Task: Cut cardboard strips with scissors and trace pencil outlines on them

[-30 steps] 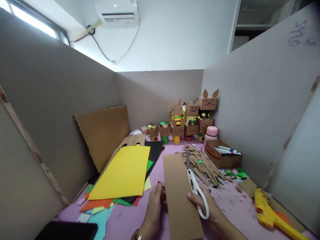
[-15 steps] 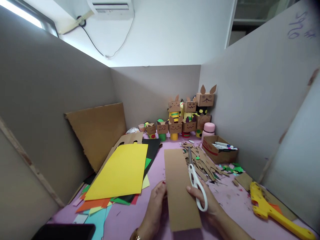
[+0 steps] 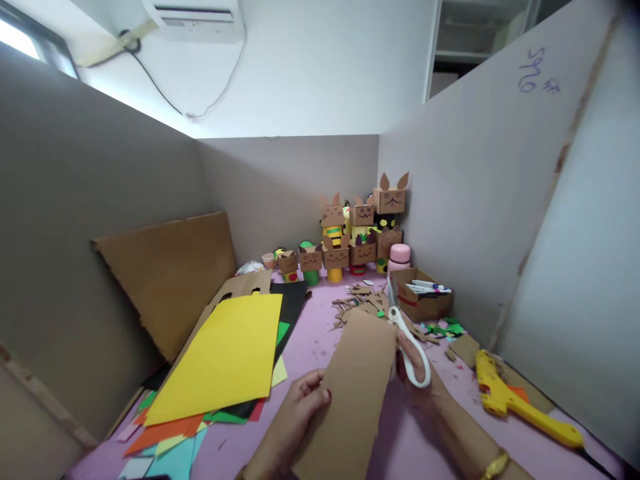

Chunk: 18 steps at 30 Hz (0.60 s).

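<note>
1. My left grip (image 3: 303, 408) pinches the left edge of the cardboard strip (image 3: 353, 393), over the counter (image 3: 306, 341).
2. My right grip (image 3: 417, 392) is closed round the scissors (image 3: 399, 318), at the strip's right edge.
3. I should hold the strip steady, scissors pointing away.

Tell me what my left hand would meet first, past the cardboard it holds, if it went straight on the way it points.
Likely the brown scraps beyond the cardboard, though your left hand might pass above them; its height is unclear.
</note>
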Each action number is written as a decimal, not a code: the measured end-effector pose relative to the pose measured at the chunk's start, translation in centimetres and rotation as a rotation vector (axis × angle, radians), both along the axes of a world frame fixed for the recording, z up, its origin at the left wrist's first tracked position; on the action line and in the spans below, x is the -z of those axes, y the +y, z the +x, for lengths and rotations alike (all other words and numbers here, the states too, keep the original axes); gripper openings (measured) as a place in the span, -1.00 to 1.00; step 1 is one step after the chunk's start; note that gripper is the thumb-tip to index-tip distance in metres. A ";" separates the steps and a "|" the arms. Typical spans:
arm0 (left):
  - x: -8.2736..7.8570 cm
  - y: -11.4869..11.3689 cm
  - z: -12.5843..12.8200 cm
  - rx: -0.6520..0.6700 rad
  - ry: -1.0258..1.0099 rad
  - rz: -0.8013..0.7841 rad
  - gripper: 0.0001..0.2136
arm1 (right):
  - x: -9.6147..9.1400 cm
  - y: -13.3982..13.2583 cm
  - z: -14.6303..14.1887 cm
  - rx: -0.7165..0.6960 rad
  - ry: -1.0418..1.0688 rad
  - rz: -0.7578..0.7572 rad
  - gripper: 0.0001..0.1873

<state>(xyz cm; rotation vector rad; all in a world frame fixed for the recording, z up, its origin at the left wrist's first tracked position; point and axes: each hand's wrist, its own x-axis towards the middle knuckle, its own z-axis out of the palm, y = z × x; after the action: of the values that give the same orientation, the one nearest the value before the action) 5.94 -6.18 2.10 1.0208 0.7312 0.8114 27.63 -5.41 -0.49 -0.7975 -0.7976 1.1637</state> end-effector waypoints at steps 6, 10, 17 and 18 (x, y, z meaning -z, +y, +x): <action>-1.0 0.0 -1.2 0.169 0.209 -0.022 -0.73 | -1.2 -0.3 1.5 -0.113 0.063 -0.046 -0.51; -1.0 0.0 -1.9 0.231 0.238 -0.083 -0.75 | -1.5 -1.1 1.7 -0.219 0.038 -0.136 -0.56; -0.4 0.9 -3.1 0.051 0.093 -0.155 -0.68 | -1.5 -1.7 0.9 -0.242 0.044 -0.165 -0.45; -0.2 1.1 -3.1 -0.038 0.058 -0.151 -0.66 | -1.4 -1.6 0.7 -0.207 0.062 -0.143 -0.44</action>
<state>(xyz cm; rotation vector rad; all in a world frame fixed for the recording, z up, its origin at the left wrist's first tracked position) 2.85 -5.04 2.28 0.8994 0.8507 0.7504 28.36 -6.96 0.93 -0.8062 -0.7646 1.4362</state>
